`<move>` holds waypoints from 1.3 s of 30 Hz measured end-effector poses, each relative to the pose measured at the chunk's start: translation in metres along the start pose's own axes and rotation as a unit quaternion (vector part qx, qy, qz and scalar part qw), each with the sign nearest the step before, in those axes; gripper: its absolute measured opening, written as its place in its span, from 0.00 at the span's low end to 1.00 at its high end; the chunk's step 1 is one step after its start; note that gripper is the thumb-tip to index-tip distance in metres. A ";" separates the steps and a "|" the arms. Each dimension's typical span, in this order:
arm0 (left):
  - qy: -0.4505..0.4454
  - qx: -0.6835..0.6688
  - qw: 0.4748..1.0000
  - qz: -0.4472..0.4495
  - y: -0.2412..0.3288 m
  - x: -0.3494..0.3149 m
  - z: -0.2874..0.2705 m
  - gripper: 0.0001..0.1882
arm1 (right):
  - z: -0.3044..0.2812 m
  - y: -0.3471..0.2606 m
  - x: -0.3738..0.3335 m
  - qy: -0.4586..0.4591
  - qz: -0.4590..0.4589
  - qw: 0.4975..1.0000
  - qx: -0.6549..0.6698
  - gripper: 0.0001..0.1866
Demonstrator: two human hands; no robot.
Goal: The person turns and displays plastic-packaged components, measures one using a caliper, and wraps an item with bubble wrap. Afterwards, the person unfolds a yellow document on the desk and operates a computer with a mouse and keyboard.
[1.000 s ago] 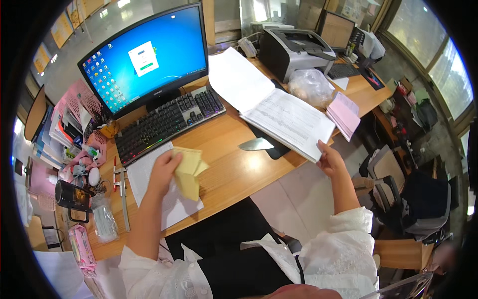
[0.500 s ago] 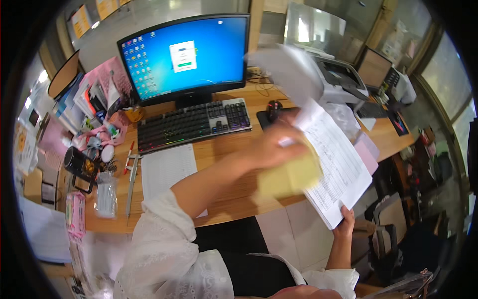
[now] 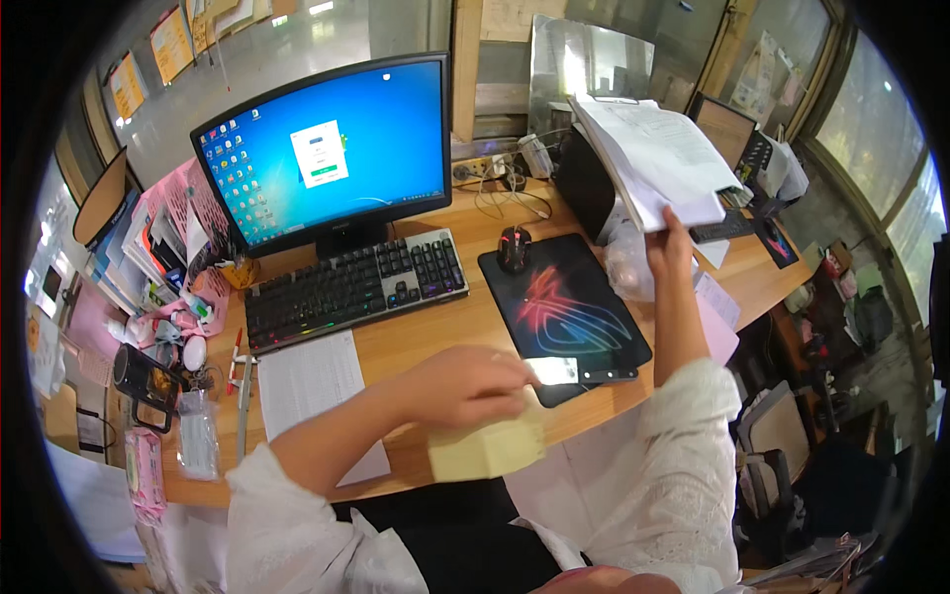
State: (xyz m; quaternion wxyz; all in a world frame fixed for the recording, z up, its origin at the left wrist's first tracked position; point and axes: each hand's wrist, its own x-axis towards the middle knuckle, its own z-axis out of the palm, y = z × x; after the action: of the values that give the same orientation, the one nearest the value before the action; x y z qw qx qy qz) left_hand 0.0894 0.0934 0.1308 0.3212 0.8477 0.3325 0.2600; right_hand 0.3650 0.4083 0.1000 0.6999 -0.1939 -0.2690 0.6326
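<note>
My left hand (image 3: 475, 386) is closed on a yellow paper (image 3: 487, 450) near the front edge of the desk. My right hand (image 3: 670, 247) reaches forward and grips the near edge of a clipboard with a stack of white papers (image 3: 658, 153). The stack is tilted over the printer (image 3: 584, 183), with printed lines on the top sheet. Beyond my left fingertips lies a small bright rectangle (image 3: 554, 370) beside a dark strip (image 3: 609, 375), both at the near edge of the black mouse pad (image 3: 569, 297). What the bright piece is, I cannot tell.
A monitor (image 3: 327, 148) stands at the back behind a keyboard (image 3: 356, 287). The mouse (image 3: 515, 248) rests on the pad. A printed sheet (image 3: 317, 386) lies left of centre. At the left are a caliper (image 3: 243, 411), a glass mug (image 3: 148, 386) and pink organizers (image 3: 203, 213).
My right hand has lifted the paper stack forward, up over the printer. My left hand has drawn back left and toward me with the yellow paper. The mouse pad has come into view.
</note>
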 end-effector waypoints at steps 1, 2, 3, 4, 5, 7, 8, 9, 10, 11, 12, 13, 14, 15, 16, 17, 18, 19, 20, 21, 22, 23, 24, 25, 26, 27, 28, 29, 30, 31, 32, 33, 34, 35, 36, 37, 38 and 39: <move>0.028 -0.026 0.999 -0.019 0.004 -0.016 -0.001 0.11 | -0.003 0.001 0.029 0.009 -0.002 0.998 -0.060 0.15; 0.027 -0.025 0.999 -0.023 0.007 -0.033 -0.002 0.11 | -0.001 0.004 0.056 0.029 0.005 0.998 -0.062 0.11; 0.060 -0.060 0.993 -0.083 0.005 -0.051 -0.004 0.11 | 0.006 0.008 0.070 0.059 0.008 0.996 -0.062 0.07; 0.091 -0.096 0.982 -0.138 0.003 -0.067 -0.005 0.12 | 0.007 0.006 0.083 0.075 0.021 0.995 -0.066 0.07; 0.089 -0.099 0.981 -0.140 -0.001 -0.083 -0.007 0.12 | 0.006 0.004 0.093 0.093 0.033 0.993 -0.072 0.07; 0.173 -0.132 0.949 -0.229 -0.003 -0.117 -0.007 0.13 | 0.012 0.013 0.107 0.113 0.049 0.989 -0.087 0.07; 0.173 -0.136 0.947 -0.234 -0.006 -0.131 -0.005 0.13 | 0.013 0.017 0.110 0.114 0.046 0.986 -0.109 0.04; 0.204 -0.144 0.932 -0.262 -0.008 -0.146 -0.003 0.13 | 0.016 0.025 0.109 0.103 0.049 0.987 -0.115 0.05; 0.227 -0.153 0.920 -0.281 -0.010 -0.156 -0.002 0.13 | 0.008 0.023 0.117 0.109 0.058 0.987 -0.103 0.05; 0.222 -0.158 0.921 -0.279 -0.012 -0.161 -0.001 0.13 | 0.000 0.018 0.125 0.116 0.065 0.987 -0.091 0.06; 0.236 -0.185 0.902 -0.311 -0.011 -0.169 0.001 0.13 | -0.003 0.023 0.124 0.120 0.070 0.986 -0.094 0.06; 0.248 -0.211 0.882 -0.341 -0.011 -0.173 0.002 0.13 | -0.006 0.025 0.123 0.133 0.066 0.985 -0.089 0.08; 0.244 -0.215 0.881 -0.343 -0.013 -0.175 0.004 0.13 | -0.010 0.024 0.120 0.147 0.059 0.984 -0.084 0.10; 0.260 -0.139 0.893 -0.340 -0.017 -0.180 0.007 0.13 | -0.015 0.024 0.113 0.150 0.065 0.983 -0.089 0.10; 0.271 -0.060 0.902 -0.331 -0.022 -0.183 0.009 0.14 | -0.022 0.017 0.103 0.114 0.077 0.987 -0.083 0.13; 0.269 -0.063 0.902 -0.332 -0.029 -0.190 0.011 0.14 | -0.031 0.009 0.089 0.077 0.088 0.990 -0.078 0.16; 0.267 -0.036 0.905 -0.330 -0.040 -0.201 0.014 0.14 | -0.025 0.004 0.057 0.112 0.092 0.985 -0.094 0.21; 0.275 -0.004 0.900 -0.338 -0.039 -0.218 0.017 0.14 | -0.006 0.013 0.016 0.137 0.111 0.979 -0.107 0.27; 0.278 -0.007 0.897 -0.345 -0.040 -0.232 0.018 0.14 | -0.007 0.014 -0.026 0.023 0.116 0.970 -0.214 0.29; 0.276 0.022 0.889 -0.364 -0.042 -0.244 0.017 0.14 | -0.012 0.007 -0.070 -0.089 0.113 0.938 -0.316 0.32; 0.271 0.052 0.881 -0.385 -0.044 -0.252 0.019 0.14 | -0.015 0.002 -0.108 -0.187 0.113 0.840 -0.497 0.31; 0.271 0.048 0.881 -0.385 -0.045 -0.260 0.021 0.14 | -0.019 -0.005 -0.143 -0.277 0.107 0.697 -0.652 0.31; 0.267 0.056 0.879 -0.392 -0.046 -0.268 0.022 0.12 | -0.034 -0.003 -0.170 -0.316 0.041 0.644 -0.695 0.30; 0.263 0.062 0.877 -0.396 -0.048 -0.273 0.024 0.11 | -0.048 -0.001 -0.191 -0.350 -0.026 0.583 -0.732 0.30; 0.263 0.059 0.877 -0.397 -0.051 -0.275 0.027 0.11 | -0.058 0.001 -0.204 -0.351 -0.024 0.582 -0.734 0.30; 0.237 0.077 0.892 -0.376 -0.052 -0.276 0.031 0.09 | -0.067 0.005 -0.215 -0.353 -0.079 0.532 -0.766 0.28; 0.213 0.093 0.906 -0.354 -0.054 -0.276 0.037 0.10 | -0.071 0.005 -0.225 -0.356 -0.133 0.476 -0.793 0.26; 0.191 0.103 0.916 -0.336 -0.056 -0.271 0.042 0.10 | -0.071 0.002 -0.231 -0.363 -0.130 0.474 -0.792 0.26; 0.170 0.116 0.923 -0.324 -0.057 -0.262 0.047 0.12 | -0.070 -0.002 -0.232 -0.349 -0.127 0.486 -0.791 0.22; 0.161 0.148 0.926 -0.308 -0.060 -0.252 0.051 0.12 | -0.067 -0.002 -0.236 -0.339 -0.123 0.500 -0.788 0.19; 0.151 0.181 0.927 -0.292 -0.063 -0.244 0.054 0.13 | -0.064 -0.002 -0.242 -0.320 -0.133 0.481 -0.805 0.16; 0.154 0.194 0.923 -0.294 -0.061 -0.239 0.053 0.13 | -0.060 -0.001 -0.245 -0.303 -0.146 0.464 -0.819 0.14; 0.158 0.204 0.922 -0.290 -0.064 -0.235 0.054 0.13 | -0.057 0.001 -0.248 -0.303 -0.160 0.472 -0.812 0.14; 0.167 0.204 0.915 -0.304 -0.066 -0.238 0.053 0.13 | -0.048 0.004 -0.251 -0.312 -0.162 0.489 -0.798 0.13; 0.164 0.192 0.917 -0.308 -0.068 -0.240 0.053 0.13 | -0.039 0.008 -0.256 -0.320 -0.168 0.513 -0.778 0.13; 0.162 0.180 0.919 -0.311 -0.068 -0.243 0.053 0.14 | -0.029 0.015 -0.261 -0.328 -0.173 0.537 -0.758 0.13; 0.172 0.182 0.913 -0.323 -0.070 -0.246 0.057 0.14 | -0.020 0.026 -0.266 -0.343 -0.175 0.539 -0.749 0.13; 0.224 0.158 0.915 -0.296 -0.070 -0.249 0.061 0.12 | -0.011 0.038 -0.276 -0.322 -0.085 0.652 -0.681 0.12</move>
State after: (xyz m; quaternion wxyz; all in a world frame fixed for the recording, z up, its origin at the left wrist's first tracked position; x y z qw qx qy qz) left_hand -0.0588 -0.0714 -0.0160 0.1627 0.6701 0.6678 0.2801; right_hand 0.3269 0.1401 0.0324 0.2916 -0.3761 -0.8483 0.2320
